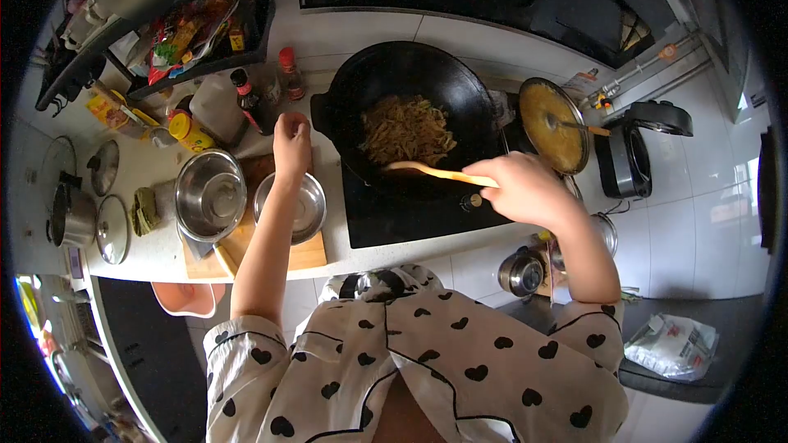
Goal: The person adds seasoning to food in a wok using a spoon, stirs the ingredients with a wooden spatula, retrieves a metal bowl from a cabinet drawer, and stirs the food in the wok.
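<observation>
In the head view my right hand [523, 189] is closed around the yellow-orange handle of a wooden spatula [439, 172]. The spatula's head rests at the near edge of a heap of brown shredded food [406, 133] in a large black wok [394, 66]. The wok stands on a black cooktop [386, 226]. My left hand [292, 143] is held up just left of the wok's side handle [320, 115], apart from it, with fingers curled in. Whether anything is inside those fingers is hidden. Below that forearm sits a steel bowl [308, 209].
A larger steel bowl [209, 194] and a knife [215, 253] are on the wooden board [304, 258]. Sauce bottles [246, 101] line the wall. Right of the wok stands a pan of yellowish food [546, 127] with a ladle, beside a black open-lidded appliance [628, 156].
</observation>
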Action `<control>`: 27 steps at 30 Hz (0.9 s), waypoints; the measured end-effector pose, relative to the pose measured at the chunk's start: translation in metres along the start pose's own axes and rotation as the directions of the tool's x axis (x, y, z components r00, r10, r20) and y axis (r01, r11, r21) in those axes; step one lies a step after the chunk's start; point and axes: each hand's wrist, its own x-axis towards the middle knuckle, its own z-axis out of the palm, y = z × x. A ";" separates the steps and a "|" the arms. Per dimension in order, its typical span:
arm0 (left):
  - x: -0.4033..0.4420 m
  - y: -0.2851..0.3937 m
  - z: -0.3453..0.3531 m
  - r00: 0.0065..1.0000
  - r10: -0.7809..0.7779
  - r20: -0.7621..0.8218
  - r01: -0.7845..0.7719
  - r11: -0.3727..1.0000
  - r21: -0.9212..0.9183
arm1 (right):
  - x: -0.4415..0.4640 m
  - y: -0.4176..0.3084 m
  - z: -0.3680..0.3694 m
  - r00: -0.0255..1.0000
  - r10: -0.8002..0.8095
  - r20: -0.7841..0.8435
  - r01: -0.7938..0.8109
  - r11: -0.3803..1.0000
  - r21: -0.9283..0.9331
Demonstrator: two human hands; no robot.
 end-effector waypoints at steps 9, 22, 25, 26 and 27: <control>-0.003 0.015 0.000 0.999 -0.050 0.011 0.049 0.996 0.072 | 0.123 0.044 0.020 0.996 0.088 0.033 -0.089 0.765 0.638; 0.005 0.000 0.006 0.998 0.045 -0.034 -0.044 0.999 0.032 | 0.077 0.069 0.079 0.866 -0.136 -0.480 0.117 0.991 -0.071; 0.005 0.000 0.004 0.997 0.064 -0.032 -0.060 0.992 0.107 | 0.052 0.070 0.063 0.910 -0.089 -0.405 0.071 0.996 -0.059; 0.005 0.000 0.004 0.998 0.050 -0.036 -0.046 0.994 0.100 | 0.040 0.068 0.054 0.892 -0.094 -0.442 0.075 0.995 -0.061; 0.005 0.000 0.005 0.999 0.035 -0.040 -0.031 0.995 0.091 | 0.031 0.065 0.045 0.889 -0.099 -0.448 0.056 0.993 -0.108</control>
